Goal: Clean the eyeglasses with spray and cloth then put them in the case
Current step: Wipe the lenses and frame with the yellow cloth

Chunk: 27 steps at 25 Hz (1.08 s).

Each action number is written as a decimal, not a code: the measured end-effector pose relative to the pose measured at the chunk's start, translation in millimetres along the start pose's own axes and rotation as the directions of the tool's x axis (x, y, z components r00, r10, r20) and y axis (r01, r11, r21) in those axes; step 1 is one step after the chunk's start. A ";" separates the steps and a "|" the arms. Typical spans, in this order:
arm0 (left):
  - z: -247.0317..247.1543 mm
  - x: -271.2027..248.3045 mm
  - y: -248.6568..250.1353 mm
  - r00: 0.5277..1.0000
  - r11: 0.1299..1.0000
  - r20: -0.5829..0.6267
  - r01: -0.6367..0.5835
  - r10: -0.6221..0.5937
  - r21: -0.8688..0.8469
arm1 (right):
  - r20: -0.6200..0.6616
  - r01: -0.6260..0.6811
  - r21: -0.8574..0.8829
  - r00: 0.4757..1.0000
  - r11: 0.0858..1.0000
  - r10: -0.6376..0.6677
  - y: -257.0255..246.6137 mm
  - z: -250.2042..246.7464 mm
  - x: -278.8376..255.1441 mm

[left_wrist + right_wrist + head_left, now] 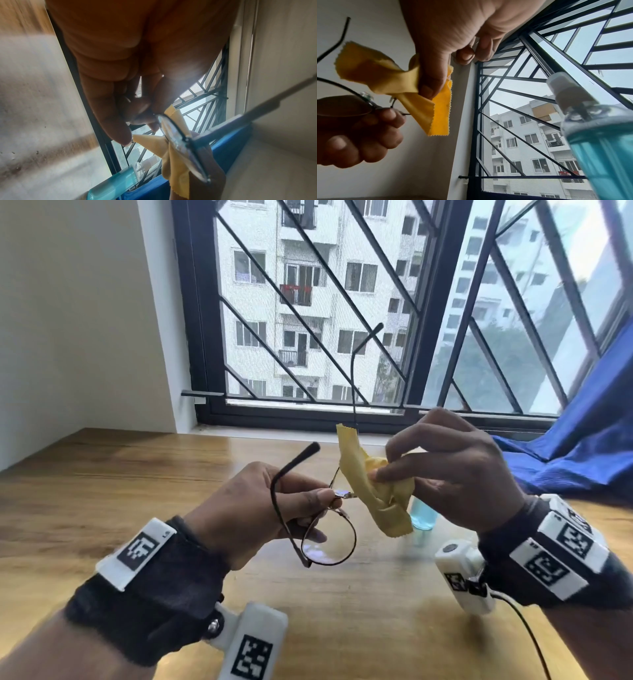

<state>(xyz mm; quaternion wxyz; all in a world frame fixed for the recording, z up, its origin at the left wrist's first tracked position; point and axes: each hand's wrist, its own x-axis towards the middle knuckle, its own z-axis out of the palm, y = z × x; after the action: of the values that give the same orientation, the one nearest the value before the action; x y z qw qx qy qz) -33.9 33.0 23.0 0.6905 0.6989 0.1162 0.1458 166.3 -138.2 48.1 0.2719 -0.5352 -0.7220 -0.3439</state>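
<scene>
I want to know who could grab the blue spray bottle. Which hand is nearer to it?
Right. The right hand holds the cloth just above the spray bottle; the left hand, gripping the eyeglasses, is farther left.

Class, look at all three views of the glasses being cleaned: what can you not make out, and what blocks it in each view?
- Head view: one lens of the thin metal round-rimmed eyeglasses is covered by the yellow cleaning cloth.
- Head view: the blue-liquid spray bottle is mostly behind the right hand.
- Eyeglass case: visible in no view.
- Left wrist view: the palm hides most of the left hand's grip.

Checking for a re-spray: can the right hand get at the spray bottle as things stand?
Probably yes. The spray bottle stands on the table just below the right hand, nothing between; but that hand holds the yellow cloth.
</scene>
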 end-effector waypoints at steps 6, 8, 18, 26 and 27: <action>5.2 0.0 -4.1 0.999 0.999 0.026 0.020 -0.021 0.037 | 0.031 -0.048 0.096 0.999 0.994 0.045 11.6 4.7 -6.3; 5.4 0.2 -4.8 0.997 0.999 0.069 0.025 -0.027 0.028 | 0.046 -0.043 0.124 0.998 0.991 0.038 9.2 8.7 -7.2; 8.4 1.4 -4.3 0.998 0.997 0.057 0.031 -0.028 -0.067 | -0.076 -0.022 0.031 0.997 0.999 0.024 2.1 8.4 -5.0; 2.8 4.0 -8.4 0.997 0.997 -0.051 -0.065 0.063 -0.041 | 0.149 0.092 -0.182 0.987 0.979 -0.065 -19.4 10.9 3.7; 6.9 3.0 -9.6 0.997 0.997 -0.027 -0.075 0.075 -0.020 | 0.182 0.080 -0.196 0.982 0.977 -0.044 -20.1 12.7 4.1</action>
<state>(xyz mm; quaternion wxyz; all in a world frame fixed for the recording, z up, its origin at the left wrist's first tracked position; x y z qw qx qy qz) -28.3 27.8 13.4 0.6903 0.6934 0.0976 0.1821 145.6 -129.7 39.3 0.1401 -0.5657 -0.7209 -0.3749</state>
